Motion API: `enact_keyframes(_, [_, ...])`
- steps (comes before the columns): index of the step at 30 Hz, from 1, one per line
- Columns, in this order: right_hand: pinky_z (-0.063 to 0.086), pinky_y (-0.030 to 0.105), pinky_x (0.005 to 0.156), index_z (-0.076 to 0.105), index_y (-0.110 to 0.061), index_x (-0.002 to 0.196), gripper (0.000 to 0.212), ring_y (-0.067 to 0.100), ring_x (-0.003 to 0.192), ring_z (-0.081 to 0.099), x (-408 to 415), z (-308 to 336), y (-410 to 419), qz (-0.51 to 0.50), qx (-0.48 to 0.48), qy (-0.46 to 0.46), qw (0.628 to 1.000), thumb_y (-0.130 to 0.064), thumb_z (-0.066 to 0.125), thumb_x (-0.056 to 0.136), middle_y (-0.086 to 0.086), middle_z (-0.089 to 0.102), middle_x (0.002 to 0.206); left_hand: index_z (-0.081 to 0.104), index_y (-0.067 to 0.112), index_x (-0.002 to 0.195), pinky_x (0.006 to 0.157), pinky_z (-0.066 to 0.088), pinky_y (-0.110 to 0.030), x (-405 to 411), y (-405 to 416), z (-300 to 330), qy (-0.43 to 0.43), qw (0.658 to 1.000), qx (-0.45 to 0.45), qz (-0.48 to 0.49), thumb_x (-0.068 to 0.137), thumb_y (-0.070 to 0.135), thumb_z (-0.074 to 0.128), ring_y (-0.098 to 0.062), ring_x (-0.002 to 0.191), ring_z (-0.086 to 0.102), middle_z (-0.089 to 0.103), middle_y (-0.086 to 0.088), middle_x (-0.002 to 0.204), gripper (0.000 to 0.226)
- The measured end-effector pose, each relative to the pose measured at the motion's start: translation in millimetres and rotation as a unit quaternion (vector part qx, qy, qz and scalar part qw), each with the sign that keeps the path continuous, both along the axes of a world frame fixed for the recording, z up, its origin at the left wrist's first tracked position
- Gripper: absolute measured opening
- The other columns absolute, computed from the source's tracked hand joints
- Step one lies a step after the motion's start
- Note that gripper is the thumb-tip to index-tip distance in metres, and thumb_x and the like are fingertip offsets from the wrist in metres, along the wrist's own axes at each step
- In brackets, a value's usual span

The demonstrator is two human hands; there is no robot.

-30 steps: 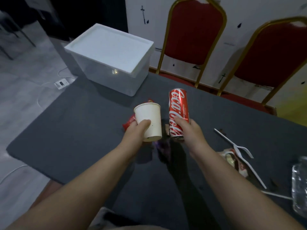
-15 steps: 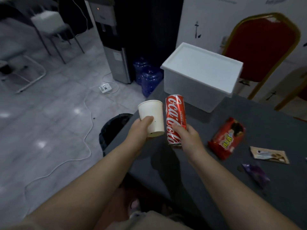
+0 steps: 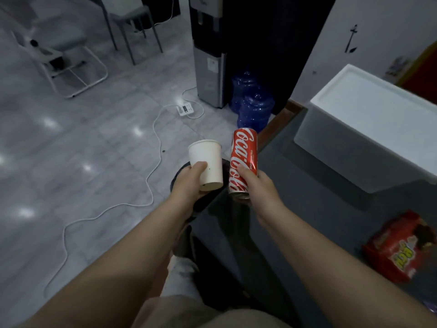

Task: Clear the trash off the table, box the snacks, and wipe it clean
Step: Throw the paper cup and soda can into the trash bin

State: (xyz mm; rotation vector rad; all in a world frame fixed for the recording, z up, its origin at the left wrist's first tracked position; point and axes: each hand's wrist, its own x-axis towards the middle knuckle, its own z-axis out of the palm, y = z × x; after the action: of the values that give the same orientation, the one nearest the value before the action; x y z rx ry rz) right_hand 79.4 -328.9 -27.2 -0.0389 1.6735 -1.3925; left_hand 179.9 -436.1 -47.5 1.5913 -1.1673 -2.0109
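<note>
My left hand [image 3: 189,183] grips a white paper cup [image 3: 208,162], held upright beyond the table's left end. My right hand [image 3: 259,188] grips a tall red Coca-Cola can [image 3: 243,159] right beside the cup, at the table's corner. Below both, a dark trash bin [image 3: 181,174] stands on the floor, mostly hidden by my hands and left arm. The dark grey table [image 3: 307,209] stretches to the right. On it stands a white lidded storage box [image 3: 369,129], and a red snack packet [image 3: 399,249] lies near the right edge.
The grey tiled floor at the left carries a white cable [image 3: 151,185] and a power strip [image 3: 185,108]. A water dispenser [image 3: 209,62] and blue water jugs [image 3: 254,107] stand behind the table's end. Metal chairs [image 3: 71,65] are at the far left.
My view has swung left, away from the table toward the floor. Both hands have carried the cup and can past the table's left end, over the bin. The wrappers on the table have left the view.
</note>
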Motion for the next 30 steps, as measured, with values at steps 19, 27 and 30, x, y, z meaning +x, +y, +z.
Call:
enact_keyframes(19, [0.056, 0.039, 0.079, 0.049, -0.009, 0.13, 0.061, 0.028, 0.097, 0.063, -20.6, -199.2, -197.8, -0.145, 0.247, -0.108, 0.952, -0.044, 0.066, 0.083, 0.012, 0.061, 0.117, 0.047, 0.011, 0.13, 0.091, 0.05, -0.046, -40.1, -196.8, -184.5, -0.187, 0.964, 0.058, -0.182, 0.078, 0.047, 0.059, -0.031, 0.099, 0.06, 0.058, -0.013, 0.119, 0.065])
enact_keyframes(27, [0.04, 0.036, 0.098, 0.028, -0.011, 0.146, 0.063, 0.031, 0.124, 0.047, -38.9, -241.6, -203.9, -0.091, 0.318, -0.079, 0.941, -0.039, 0.049, 0.094, 0.011, 0.041, 0.143, 0.031, 0.011, 0.144, 0.086, 0.037, -0.031, -45.5, -209.4, -241.4, -0.234, 0.924, 0.043, -0.298, 0.09, 0.041, 0.05, -0.027, 0.118, 0.049, 0.043, -0.009, 0.141, 0.065])
enact_keyframes(30, [0.041, 0.038, 0.101, 0.025, -0.014, 0.148, 0.062, 0.031, 0.125, 0.046, -46.6, -232.8, -199.7, -0.09, 0.336, -0.052, 0.936, -0.037, 0.047, 0.095, 0.01, 0.039, 0.146, 0.029, 0.012, 0.144, 0.075, 0.036, -0.025, -41.4, -207.2, -237.0, -0.238, 0.914, 0.005, -0.33, 0.093, 0.034, 0.05, -0.014, 0.091, 0.05, 0.053, -0.003, 0.125, 0.06])
